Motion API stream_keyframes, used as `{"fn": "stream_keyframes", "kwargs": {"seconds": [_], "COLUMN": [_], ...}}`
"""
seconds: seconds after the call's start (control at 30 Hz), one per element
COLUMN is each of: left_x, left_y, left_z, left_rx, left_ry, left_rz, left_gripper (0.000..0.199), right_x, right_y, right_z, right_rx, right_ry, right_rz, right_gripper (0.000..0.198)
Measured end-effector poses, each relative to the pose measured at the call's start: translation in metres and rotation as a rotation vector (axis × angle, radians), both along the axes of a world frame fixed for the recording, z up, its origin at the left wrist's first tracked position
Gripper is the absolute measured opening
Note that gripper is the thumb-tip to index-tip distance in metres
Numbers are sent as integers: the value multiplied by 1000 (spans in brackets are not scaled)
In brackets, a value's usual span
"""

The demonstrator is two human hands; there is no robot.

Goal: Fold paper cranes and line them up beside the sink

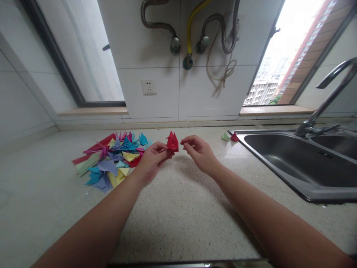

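Between the thumb and fingers of my left hand is a small red origami piece, its folded points standing upward. My right hand is just to the right of it, apart from the paper. Its fingers are bent toward the piece, with a small gap between thumb and index finger and nothing visible in them. Beside my left wrist lies a heaped pile of folded paper pieces in blue, purple, yellow, pink, green and red.
A pale green folded piece and a dark red one lie by the corner of the steel sink. A faucet rises behind the basin. The speckled countertop ends at a front edge below my arms.
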State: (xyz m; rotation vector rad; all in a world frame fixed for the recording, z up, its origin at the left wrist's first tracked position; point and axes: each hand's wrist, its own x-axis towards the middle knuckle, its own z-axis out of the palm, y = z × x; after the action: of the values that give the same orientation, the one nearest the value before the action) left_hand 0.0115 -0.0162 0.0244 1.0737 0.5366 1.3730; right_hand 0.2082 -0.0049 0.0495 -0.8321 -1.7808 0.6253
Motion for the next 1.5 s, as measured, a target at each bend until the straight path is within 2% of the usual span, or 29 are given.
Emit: {"fn": "stream_keyframes", "kwargs": {"seconds": [0.3,0.5,0.63,0.83,0.93,1.2,1.4,1.5], "left_x": [2,3,3,2,2,1,2,4], "left_y": [2,0,0,4,5,4,0,1], "left_z": [-3,-2,-1,-5,-5,-6,-3,-4], "left_rx": [47,37,40,141,156,182,241,267], "left_ry": [31,43,44,142,173,205,240,265], "left_rz": [-23,-13,52,155,150,117,40,56], "left_gripper": [25,26,31,29,29,33,46,53], "right_x": [-1,0,0,-1,-1,-2,0,-1], "right_y": [1,3,2,1,0,2,5,5], "right_z": [-6,-5,-5,-5,-5,-4,-7,-8], "right_rx": [-64,-127,-141,-142,-137,-119,-130,-128], "right_ry": [-23,-54,-44,-61,-72,-93,-28,-11], "right_rz": [212,223,230,220,204,145,150,177], "right_gripper": [32,39,45,61,59,35,29,32]}}
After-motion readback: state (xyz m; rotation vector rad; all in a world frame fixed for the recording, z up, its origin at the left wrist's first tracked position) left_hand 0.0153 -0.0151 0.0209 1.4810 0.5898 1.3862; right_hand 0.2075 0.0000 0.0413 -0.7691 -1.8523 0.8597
